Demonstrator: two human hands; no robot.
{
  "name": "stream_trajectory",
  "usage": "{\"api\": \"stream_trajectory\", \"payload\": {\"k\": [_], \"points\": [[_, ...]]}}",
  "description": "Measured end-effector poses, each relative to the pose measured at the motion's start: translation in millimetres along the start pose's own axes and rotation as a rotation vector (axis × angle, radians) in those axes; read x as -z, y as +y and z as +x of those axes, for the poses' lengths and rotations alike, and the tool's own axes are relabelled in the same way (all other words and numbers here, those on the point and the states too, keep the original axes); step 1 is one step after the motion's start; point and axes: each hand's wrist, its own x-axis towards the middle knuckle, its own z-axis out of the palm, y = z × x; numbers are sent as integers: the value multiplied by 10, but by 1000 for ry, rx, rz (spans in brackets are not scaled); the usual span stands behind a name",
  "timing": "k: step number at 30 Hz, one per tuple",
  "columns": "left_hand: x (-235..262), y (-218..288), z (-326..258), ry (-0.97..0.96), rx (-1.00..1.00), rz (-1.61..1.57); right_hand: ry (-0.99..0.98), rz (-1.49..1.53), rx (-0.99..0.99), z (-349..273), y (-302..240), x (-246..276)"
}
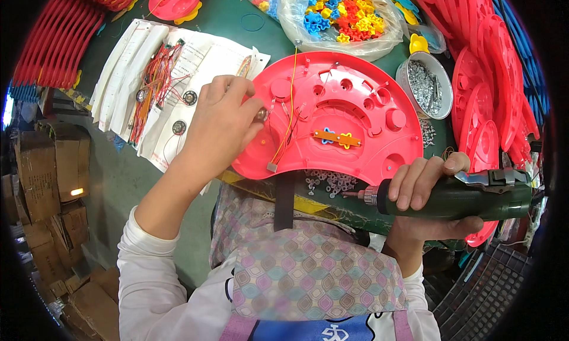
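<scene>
Currently our red shell (308,97) lies mid-bench, posts facing up. At its 9 o'clock, our left hand (224,119) pinches a small round part (261,114); we can't tell whether it's seated. At 4 o'clock our right hand (419,181) is wrapped round a dark green power driver (474,200), bit clear of the shell. Risks, as we judge: the yellow wire (292,107), slack across the shell from 12 to 7, could get pinched under a part or snagged by the bit. Loose pale pieces (332,181) at 6 could scatter if the driver sweeps low.
</scene>
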Motion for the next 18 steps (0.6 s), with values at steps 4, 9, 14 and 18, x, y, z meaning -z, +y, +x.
{"api": "stream_trajectory", "payload": {"k": [4,9,14,18], "points": [[164,0,57,-27,-50,-188,21,-2,9,-2,-28,43],[514,309,401,-79,108,-771,115,24,40,-10,-75,145],[-100,760,1089,46,-96,-749,103,-8,60,-47,-201,266],[-696,882,1385,202,-287,-494,139,-42,67,-130,-310,373]]}}
